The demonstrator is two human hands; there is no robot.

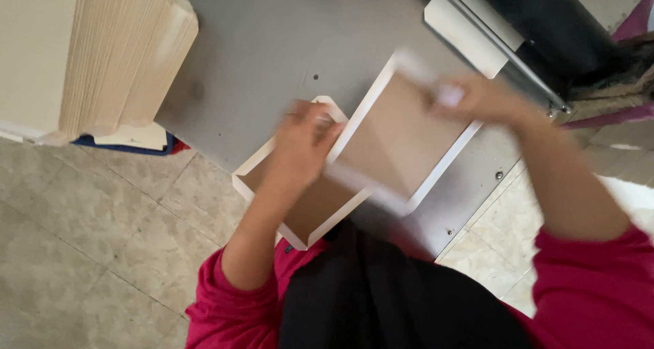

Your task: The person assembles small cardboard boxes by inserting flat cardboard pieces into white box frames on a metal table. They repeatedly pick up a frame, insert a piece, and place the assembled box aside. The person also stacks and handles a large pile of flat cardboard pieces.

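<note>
Left hand (303,141) on lower tray (300,213), right hand (477,97) gripping upper tray (398,141), grey table (272,42)

One head-worn view, looking steeply down and close over the grey worktop (272,42); the floor tiles (82,219) show below and left of it, the wearer's torso nearest.

Two shallow white-rimmed brown cardboard trays (402,141) overlap, tilted, on the grey table.
</note>
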